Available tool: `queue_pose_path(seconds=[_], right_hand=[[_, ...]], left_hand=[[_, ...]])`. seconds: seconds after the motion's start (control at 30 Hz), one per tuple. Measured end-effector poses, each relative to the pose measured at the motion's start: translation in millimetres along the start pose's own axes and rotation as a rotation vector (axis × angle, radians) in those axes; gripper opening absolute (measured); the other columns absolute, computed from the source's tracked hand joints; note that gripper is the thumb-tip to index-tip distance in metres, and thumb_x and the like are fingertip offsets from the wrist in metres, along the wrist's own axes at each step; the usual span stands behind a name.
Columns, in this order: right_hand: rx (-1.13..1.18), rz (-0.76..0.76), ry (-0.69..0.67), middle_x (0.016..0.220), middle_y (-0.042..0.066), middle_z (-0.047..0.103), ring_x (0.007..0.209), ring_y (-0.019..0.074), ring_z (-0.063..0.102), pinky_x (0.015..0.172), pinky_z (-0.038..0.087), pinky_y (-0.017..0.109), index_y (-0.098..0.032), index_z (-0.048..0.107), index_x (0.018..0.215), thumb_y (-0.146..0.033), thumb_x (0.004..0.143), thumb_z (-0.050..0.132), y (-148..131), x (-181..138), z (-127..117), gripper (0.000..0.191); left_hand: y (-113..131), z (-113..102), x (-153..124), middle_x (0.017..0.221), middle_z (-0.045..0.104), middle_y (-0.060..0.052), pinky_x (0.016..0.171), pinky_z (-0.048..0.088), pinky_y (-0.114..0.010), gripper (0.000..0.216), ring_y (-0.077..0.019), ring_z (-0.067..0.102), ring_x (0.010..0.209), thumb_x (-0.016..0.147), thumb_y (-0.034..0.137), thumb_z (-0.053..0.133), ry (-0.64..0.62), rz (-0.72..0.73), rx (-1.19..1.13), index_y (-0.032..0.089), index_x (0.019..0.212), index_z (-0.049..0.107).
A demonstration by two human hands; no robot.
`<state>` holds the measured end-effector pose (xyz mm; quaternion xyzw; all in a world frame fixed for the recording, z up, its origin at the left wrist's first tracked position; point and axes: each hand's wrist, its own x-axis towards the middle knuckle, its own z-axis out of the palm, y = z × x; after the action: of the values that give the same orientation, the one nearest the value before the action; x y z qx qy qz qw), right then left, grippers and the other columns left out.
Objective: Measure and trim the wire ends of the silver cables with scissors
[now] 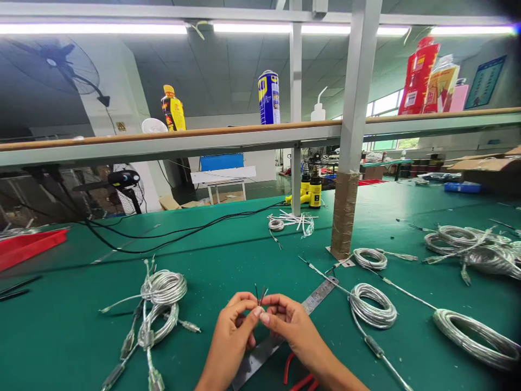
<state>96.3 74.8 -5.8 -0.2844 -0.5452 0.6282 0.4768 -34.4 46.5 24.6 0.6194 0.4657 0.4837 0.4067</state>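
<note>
Thin stripped wires (pixel 261 296), dark, reddish and pale, fan upward from between my two hands. My left hand (pixel 237 320) is closed, thumb and forefinger pinching the base of the wires. Closed from the other side, my right hand (pixel 287 320) pinches the same wires, its thumb touching or nearly touching the left one. The rest of the cable is hidden behind my fingers. Beneath my hands a steel ruler (pixel 256 363) lies slantwise on the green tabletop (pixel 220 260). Red tubing (pixel 288 369) shows under my right forearm.
Coiled clear-jacketed cables lie left (pixel 163 288) and right (pixel 373 305), with more coils (pixel 476 244) at far right. A tape-wrapped post (pixel 344 217) rises ahead, near a yellow heat gun (pixel 313 193). Overhead, a shelf (pixel 223 136) carries bottles and a blue spray can (pixel 269 99).
</note>
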Motion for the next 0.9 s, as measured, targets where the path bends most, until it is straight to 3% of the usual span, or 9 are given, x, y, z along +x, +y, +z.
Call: queue_pose_path(seconds=[0.17, 0.27, 0.4, 0.47, 0.53, 0.6, 0.67, 0.8, 0.9], right_hand=[[-0.014, -0.034, -0.166, 0.06, 0.0, 0.055, 0.051, 0.0073, 0.04, 0.05, 0.031, 0.019, -0.013, 0.065, 0.069, -0.044, 0.071, 0.057, 4.9, -4.9, 12.0, 0.032], [-0.015, 0.001, -0.102, 0.053, -0.003, 0.049, 0.047, 0.006, 0.034, 0.046, 0.026, 0.018, -0.012, 0.062, 0.066, -0.046, 0.068, 0.06, 6.7, -6.5, 15.5, 0.034], [-0.056, 0.03, -0.05, 0.049, -0.005, 0.039, 0.047, 0.0054, 0.028, 0.046, 0.021, 0.018, -0.011, 0.057, 0.058, -0.046, 0.062, 0.064, 7.8, -7.4, 14.9, 0.035], [-0.067, 0.025, -0.042, 0.051, -0.005, 0.04, 0.048, 0.0058, 0.03, 0.046, 0.022, 0.018, -0.011, 0.058, 0.063, -0.044, 0.061, 0.066, 6.0, -6.9, 12.4, 0.034], [-0.066, 0.007, 0.009, 0.055, -0.005, 0.043, 0.05, 0.0067, 0.034, 0.047, 0.026, 0.018, -0.013, 0.06, 0.078, -0.043, 0.062, 0.066, 1.9, -5.8, 8.9, 0.035], [-0.067, -0.018, 0.078, 0.059, -0.004, 0.046, 0.051, 0.0079, 0.038, 0.049, 0.03, 0.019, -0.016, 0.059, 0.09, -0.045, 0.064, 0.063, -4.1, -4.6, 5.4, 0.039], [-0.117, -0.072, 0.101, 0.061, -0.002, 0.049, 0.054, 0.0095, 0.042, 0.051, 0.033, 0.021, -0.017, 0.063, 0.084, -0.046, 0.068, 0.059, -10.5, -4.0, 2.9, 0.034], [-0.304, -0.211, 0.119, 0.059, 0.001, 0.053, 0.06, 0.0126, 0.047, 0.057, 0.036, 0.023, -0.015, 0.065, 0.057, -0.041, 0.074, 0.054, -17.3, -4.7, 1.1, 0.032], [-0.326, -0.201, 0.144, 0.06, 0.002, 0.057, 0.062, 0.0138, 0.05, 0.058, 0.037, 0.023, -0.016, 0.067, 0.06, -0.04, 0.072, 0.056, -16.3, -4.7, 0.2, 0.029]], left_hand=[[-3.4, -3.7, 4.0, 0.093, 0.047, -0.005, 0.036, 0.024, -0.016, 0.03, 0.0019, 0.032, 0.037, 0.074, 0.038, 0.052, 0.018, -0.02, -0.048, 0.011, 0.072, 0.065], [-1.2, -1.4, 2.5, 0.087, 0.048, -0.005, 0.034, 0.023, -0.017, 0.029, -0.0016, 0.034, 0.039, 0.074, 0.037, 0.052, 0.057, -0.015, 0.014, 0.012, 0.071, 0.064], [4.7, 3.1, -2.9, 0.078, 0.052, -0.003, 0.047, 0.033, -0.019, 0.019, -0.0096, 0.045, 0.055, 0.075, 0.028, 0.052, 0.126, 0.11, 0.175, 0.014, 0.066, 0.062], [6.5, 4.5, -5.2, 0.078, 0.053, -0.003, 0.051, 0.035, -0.019, 0.018, -0.0115, 0.047, 0.06, 0.077, 0.027, 0.051, 0.141, 0.146, 0.181, 0.016, 0.068, 0.061], [6.4, 5.1, -6.3, 0.072, 0.052, -0.001, 0.045, 0.033, -0.018, 0.018, -0.0096, 0.044, 0.053, 0.078, 0.03, 0.049, 0.146, 0.111, 0.137, 0.016, 0.074, 0.061], [4.8, 5.3, -5.8, 0.054, 0.045, 0.004, 0.036, 0.025, -0.017, 0.022, -0.0065, 0.035, 0.039, 0.079, 0.034, 0.047, 0.12, 0.023, 0.092, 0.016, 0.081, 0.059], [2.5, 5.2, -4.2, 0.044, 0.036, 0.009, 0.032, 0.018, -0.016, 0.026, -0.0041, 0.026, 0.031, 0.08, 0.038, 0.045, 0.043, -0.059, 0.043, 0.015, 0.082, 0.057], [-0.6, 5.1, -1.2, 0.057, 0.051, 0.004, 0.029, 0.014, -0.014, 0.027, 0.0, 0.028, 0.026, 0.079, 0.038, 0.043, -0.121, -0.104, -0.054, 0.013, 0.073, 0.053], [-1.8, 5.7, -1.5, 0.056, 0.053, 0.003, 0.028, 0.015, -0.014, 0.026, 0.0005, 0.03, 0.025, 0.08, 0.036, 0.043, -0.165, -0.116, -0.064, 0.014, 0.068, 0.05]])
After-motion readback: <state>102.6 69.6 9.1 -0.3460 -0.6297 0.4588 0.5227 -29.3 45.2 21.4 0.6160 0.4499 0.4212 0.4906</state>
